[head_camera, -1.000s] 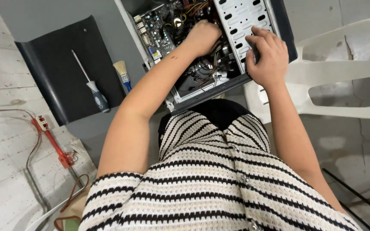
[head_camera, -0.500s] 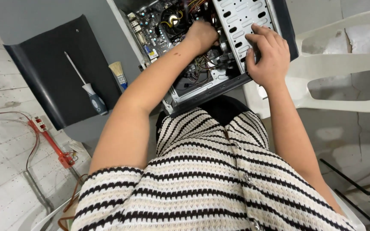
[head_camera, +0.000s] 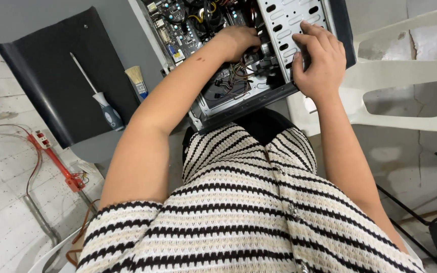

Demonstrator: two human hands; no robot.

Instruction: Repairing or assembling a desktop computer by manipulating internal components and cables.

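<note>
Both hands work inside the open grey metal computer case (head_camera: 259, 96) lying at the bench edge: the left hand (head_camera: 238, 40) is curled down among the coloured wires (head_camera: 233, 76) (what it grips is hidden). The right hand (head_camera: 319, 58) presses flat, fingers spread, on the perforated white drive cage (head_camera: 289, 15), seemingly to steady it, while a grey-handled screwdriver (head_camera: 99, 98) lies well apart on a black panel (head_camera: 41, 76).

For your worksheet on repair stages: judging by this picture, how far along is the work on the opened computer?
Done: the side panel is off, lying flat under the screwdriver and brush. In hand: left hand among the cables, right hand on the perforated drive cage. Left: closing the case.

Bright even light, soft shadows, edges bowed
</note>
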